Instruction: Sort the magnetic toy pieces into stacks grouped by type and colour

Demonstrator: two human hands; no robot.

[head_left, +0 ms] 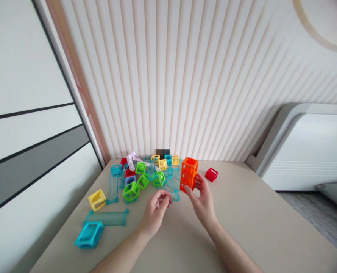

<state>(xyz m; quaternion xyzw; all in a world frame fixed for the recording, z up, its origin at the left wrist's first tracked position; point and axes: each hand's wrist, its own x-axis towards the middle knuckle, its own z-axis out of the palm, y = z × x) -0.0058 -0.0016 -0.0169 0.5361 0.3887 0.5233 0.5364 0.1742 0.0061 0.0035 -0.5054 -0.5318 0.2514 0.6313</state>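
Loose blocks (131,190) lie scattered at far left on the surface (256,227). Left hand (156,209): grip narrow, fingers curled, empty. Orange stack (189,174) stands upright at centre. Right hand (203,201): grip holds the stack's base. Red cube (211,174) lies just right.

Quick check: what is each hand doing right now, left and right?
Left hand: fingers loosely curled, nothing visible in its grip.
Right hand: closed on the lower part of the orange cube stack.
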